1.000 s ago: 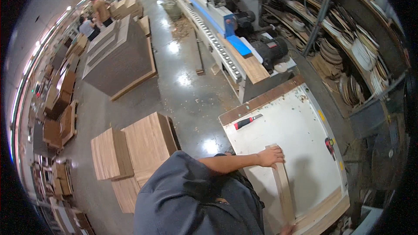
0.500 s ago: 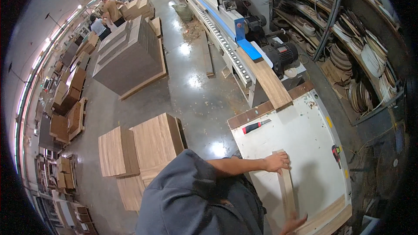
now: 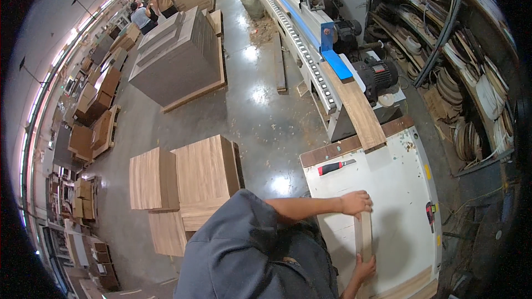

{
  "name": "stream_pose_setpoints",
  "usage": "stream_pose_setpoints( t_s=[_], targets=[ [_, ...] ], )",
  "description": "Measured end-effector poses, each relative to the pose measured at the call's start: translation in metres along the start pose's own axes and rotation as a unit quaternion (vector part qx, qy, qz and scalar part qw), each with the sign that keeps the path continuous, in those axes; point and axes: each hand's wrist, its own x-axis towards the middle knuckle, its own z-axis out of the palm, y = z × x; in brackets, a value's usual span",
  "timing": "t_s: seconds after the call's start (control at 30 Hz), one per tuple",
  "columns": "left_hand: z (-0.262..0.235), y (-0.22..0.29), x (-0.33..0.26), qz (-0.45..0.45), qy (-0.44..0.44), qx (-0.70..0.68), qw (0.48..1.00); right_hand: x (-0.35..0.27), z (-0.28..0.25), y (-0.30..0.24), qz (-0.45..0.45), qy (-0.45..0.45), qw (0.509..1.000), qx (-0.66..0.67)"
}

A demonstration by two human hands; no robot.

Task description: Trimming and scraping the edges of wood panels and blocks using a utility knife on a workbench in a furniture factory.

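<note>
One narrow pale wooden strip (image 3: 363,235), held: left hand (image 3: 356,202), right hand (image 3: 363,269); brown wood-grain plank (image 3: 356,108), 12 o'clock, partway onto white worktop (image 3: 392,173).

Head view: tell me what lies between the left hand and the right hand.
In the head view, a pale wooden strip spans between the left hand and the right hand, with white tabletop showing on both sides.

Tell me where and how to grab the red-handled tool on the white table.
Grip the tool by its thick handle, probably from the left: it lies flat, handle toward the left edge of the table, narrow blade pointing right.
</note>
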Motion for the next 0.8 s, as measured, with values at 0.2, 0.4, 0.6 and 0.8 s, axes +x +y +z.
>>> stream_pose_setpoints(
  t_s=[0.2,0.4,0.6,0.8],
  targets=[
    [-0.027,-0.064,-0.029,-0.07,-0.054,-0.052,0.995,0.014,0.004,0.003,0.015,-0.042,0.999,0.001],
    [-0.061,-0.081,-0.053,-0.141,0.0,-0.103,0.985,0.012,0.01,0.008,-0.013,-0.024,0.999,0.024],
    [-0.071,-0.096,-0.06,-0.178,-0.004,-0.12,0.977,0.012,0.015,0.008,-0.004,-0.014,0.999,0.028],
    [-0.078,-0.118,-0.044,-0.203,-0.033,-0.101,0.973,0.006,0.012,0.006,-0.009,0.004,1.0,-0.001]
  ],
)
